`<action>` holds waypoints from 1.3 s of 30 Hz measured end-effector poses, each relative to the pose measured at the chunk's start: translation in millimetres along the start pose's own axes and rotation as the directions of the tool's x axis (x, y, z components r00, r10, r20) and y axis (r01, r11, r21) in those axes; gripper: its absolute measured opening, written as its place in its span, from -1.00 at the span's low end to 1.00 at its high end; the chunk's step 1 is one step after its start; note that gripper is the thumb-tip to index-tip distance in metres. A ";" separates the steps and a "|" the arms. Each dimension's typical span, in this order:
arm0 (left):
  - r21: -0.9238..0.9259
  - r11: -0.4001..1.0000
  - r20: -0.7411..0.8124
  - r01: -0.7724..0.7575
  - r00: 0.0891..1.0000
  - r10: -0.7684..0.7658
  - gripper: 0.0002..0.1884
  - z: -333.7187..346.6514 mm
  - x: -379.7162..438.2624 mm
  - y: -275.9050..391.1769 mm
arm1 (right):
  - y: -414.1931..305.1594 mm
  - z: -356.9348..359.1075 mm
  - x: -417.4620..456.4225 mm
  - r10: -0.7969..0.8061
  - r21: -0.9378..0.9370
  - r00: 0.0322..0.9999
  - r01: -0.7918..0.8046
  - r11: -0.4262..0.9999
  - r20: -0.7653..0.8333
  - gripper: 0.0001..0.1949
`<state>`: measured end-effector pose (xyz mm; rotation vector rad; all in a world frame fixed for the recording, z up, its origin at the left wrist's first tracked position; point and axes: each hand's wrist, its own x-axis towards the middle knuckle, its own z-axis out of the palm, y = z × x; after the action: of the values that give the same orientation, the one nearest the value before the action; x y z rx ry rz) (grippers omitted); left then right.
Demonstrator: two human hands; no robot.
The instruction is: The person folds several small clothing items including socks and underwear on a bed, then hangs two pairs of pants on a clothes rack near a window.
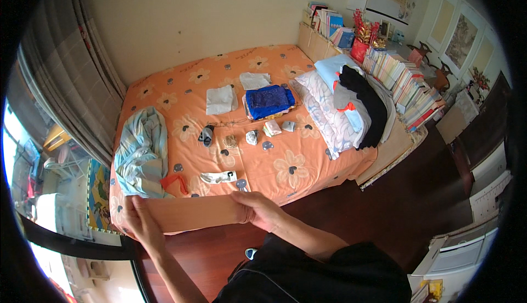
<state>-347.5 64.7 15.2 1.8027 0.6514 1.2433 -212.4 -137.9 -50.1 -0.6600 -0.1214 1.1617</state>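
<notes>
A tan stretchy fabric piece (193, 212), perhaps a nylon sock or stocking, is drawn taut between my hands above the bed's near edge. My left hand (142, 224) grips one end, thumb uppermost. At the other end the cloth bunches in my right hand (259, 212). Just beyond it on the orange flowered bedsheet (259, 196) lie a white sock (218, 177) with a black mark and an orange cloth item (175, 184). Farther back sit several small rolled bundles, among them a grey-black one (206, 136), a tan one (229, 141) and a white-grey one (252, 137).
Folded white cloths (221, 100) and a blue folded garment stack (269, 102) lie mid-bed. A crumpled light-blue quilt (142, 150) is at left. Pillows (317, 105) with a black garment (366, 101) are at right, before rows of books (401, 78). A grey curtain (57, 56) hangs left.
</notes>
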 end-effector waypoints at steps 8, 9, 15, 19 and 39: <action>-0.270 0.953 -0.128 0.137 0.976 -0.177 -0.73 -46.8 18.6 -3.2 | -17.2 -58.4 6.9 -0.157 -0.012 0.933 0.162 0.987 -0.323 -0.71; -0.200 0.975 -0.116 0.100 0.985 -0.125 -0.73 -50.0 20.6 -0.7 | -15.0 -66.9 8.2 -0.257 -0.124 0.926 0.231 0.965 -0.276 -0.69; -0.051 0.995 -0.138 0.088 0.986 -0.094 -0.72 -57.3 25.1 25.1 | -22.4 -105.7 16.2 -0.554 -0.483 0.644 0.309 0.819 -0.527 -0.75; 0.209 0.961 0.360 0.179 0.900 -0.246 -0.79 -47.5 18.8 42.0 | -16.6 -59.7 24.8 -0.547 -0.681 0.836 0.429 0.593 0.051 -0.62; 0.212 0.975 0.202 0.071 0.973 -0.114 -0.74 -93.6 42.2 17.0 | 53.5 -10.5 43.8 0.434 -0.846 0.858 -0.001 0.533 0.273 -0.73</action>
<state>-419.0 120.6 66.0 2.0151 0.7528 0.9321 -233.1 -91.4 -98.0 -1.2560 -1.0971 1.4934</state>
